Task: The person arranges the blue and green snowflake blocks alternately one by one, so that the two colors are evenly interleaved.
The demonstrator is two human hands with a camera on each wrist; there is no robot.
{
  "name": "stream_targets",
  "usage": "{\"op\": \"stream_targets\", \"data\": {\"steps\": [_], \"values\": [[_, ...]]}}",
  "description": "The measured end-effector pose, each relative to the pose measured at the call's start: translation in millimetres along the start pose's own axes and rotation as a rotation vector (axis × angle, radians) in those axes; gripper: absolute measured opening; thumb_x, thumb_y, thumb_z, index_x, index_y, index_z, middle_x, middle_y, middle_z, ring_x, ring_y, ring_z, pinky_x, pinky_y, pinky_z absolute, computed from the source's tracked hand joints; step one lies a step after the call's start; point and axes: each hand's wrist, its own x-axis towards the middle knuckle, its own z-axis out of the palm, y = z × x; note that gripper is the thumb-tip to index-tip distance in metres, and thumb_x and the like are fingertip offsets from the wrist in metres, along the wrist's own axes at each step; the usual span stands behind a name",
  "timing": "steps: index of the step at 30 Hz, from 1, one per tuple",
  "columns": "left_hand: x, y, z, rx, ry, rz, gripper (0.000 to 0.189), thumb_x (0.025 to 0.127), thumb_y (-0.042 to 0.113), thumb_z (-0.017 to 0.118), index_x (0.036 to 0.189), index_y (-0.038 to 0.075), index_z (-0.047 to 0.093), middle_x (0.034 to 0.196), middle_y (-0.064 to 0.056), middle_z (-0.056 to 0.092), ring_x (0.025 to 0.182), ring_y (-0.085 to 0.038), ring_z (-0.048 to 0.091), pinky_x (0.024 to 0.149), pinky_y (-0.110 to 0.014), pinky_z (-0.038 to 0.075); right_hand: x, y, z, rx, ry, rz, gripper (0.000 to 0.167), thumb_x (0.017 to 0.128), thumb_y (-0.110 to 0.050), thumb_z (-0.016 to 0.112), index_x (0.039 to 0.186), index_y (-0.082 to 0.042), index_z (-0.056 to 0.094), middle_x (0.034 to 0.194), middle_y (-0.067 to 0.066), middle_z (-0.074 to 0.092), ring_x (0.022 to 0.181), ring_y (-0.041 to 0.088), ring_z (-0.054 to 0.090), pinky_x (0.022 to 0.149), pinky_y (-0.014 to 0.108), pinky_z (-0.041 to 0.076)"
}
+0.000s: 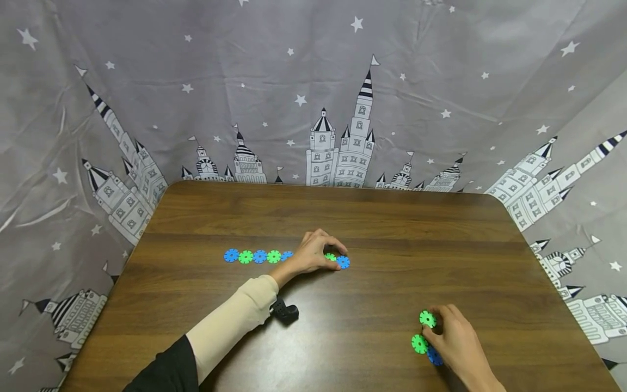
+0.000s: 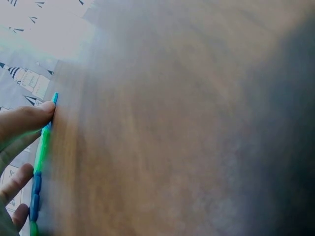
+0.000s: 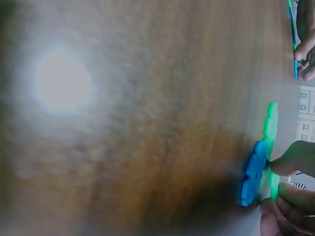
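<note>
The left hand (image 1: 311,253) rests on the wooden counter (image 1: 372,218), fingers curled down over the right end of a flat chain of snowflake discs (image 1: 259,256). The chain runs from under this hand out to its left, alternating blue and green. Just past the fingertips lie a green disc (image 1: 330,256) and the chain's last blue disc (image 1: 343,262), which the fingers touch and pinch. In the left wrist view the chain (image 2: 39,167) shows edge-on along the counter, with a fingertip (image 2: 42,112) pressed against its upper end.

The right hand (image 1: 453,337) lies well apart from the left, nearer the person, its fingers curled around a small cluster of loose discs. One green disc (image 1: 428,318) sits at the fingertips, a second green disc (image 1: 419,344) just beside the thumb, and a blue disc (image 1: 434,356) partly hidden under the palm. The right wrist view shows that blue disc (image 3: 253,173) and a green one (image 3: 270,123) standing edge-on, with a fingertip (image 3: 290,160) touching them.

A small black object (image 1: 285,312) lies on the counter just beside the left forearm's cream sleeve (image 1: 230,324). A grey curtain (image 1: 313,98) printed with castles and stars hangs beyond both hands.
</note>
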Motion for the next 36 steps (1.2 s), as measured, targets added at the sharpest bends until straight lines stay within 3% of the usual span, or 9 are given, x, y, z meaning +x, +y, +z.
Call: {"op": "stream_targets", "data": {"steps": [7,11,17,28,36], "values": [[0.1,0.6,-0.7,0.005,-0.004,-0.013,0.034,0.071,0.024,0.088,0.104,0.024,0.076,0.105,0.012,0.070,0.105,-0.013,0.046,0.102,-0.043,0.023,12.4,0,7,-0.013,0.093,-0.075,0.030,0.076,-0.009,0.076,0.100,0.007,0.068,0.091,0.010,0.061,0.074,0.019,0.057,0.065,0.040,0.051],[0.6,0.2,-0.4,0.008,-0.005,-0.012,0.034,0.071,0.025,0.088,0.104,0.024,0.076,0.106,0.012,0.070,0.105,-0.013,0.046,0.101,-0.043,0.023,20.8,-2,11,-0.007,0.137,-0.100,0.031,0.073,-0.008,0.078,0.099,0.007,0.069,0.088,0.010,0.062,0.070,0.017,0.056,0.061,0.036,0.050],[1.5,-0.6,0.0,0.013,-0.007,-0.012,0.035,0.071,0.025,0.087,0.104,0.024,0.076,0.107,0.013,0.070,0.105,-0.013,0.046,0.102,-0.043,0.023,36.1,-9,15,0.031,0.134,-0.109,0.030,0.073,-0.006,0.077,0.099,0.006,0.069,0.085,0.007,0.061,0.068,0.014,0.054,0.058,0.029,0.047],[1.2,0.4,-0.8,0.008,-0.004,-0.001,0.034,0.072,0.025,0.087,0.104,0.024,0.076,0.107,0.013,0.070,0.104,-0.013,0.046,0.101,-0.043,0.023,64.5,-32,25,0.052,0.078,-0.110,0.031,0.074,-0.009,0.076,0.100,0.005,0.070,0.085,0.007,0.061,0.070,0.016,0.054,0.063,0.033,0.047],[-0.5,-0.4,-1.2,-0.001,-0.007,-0.005,0.034,0.072,0.024,0.087,0.105,0.023,0.076,0.107,0.012,0.070,0.105,-0.013,0.046,0.101,-0.043,0.023,83.0,-53,34,0.053,0.072,-0.155,0.026,0.072,-0.008,0.078,0.092,0.005,0.069,0.085,0.009,0.061,0.074,0.022,0.056,0.067,0.039,0.049]]}}
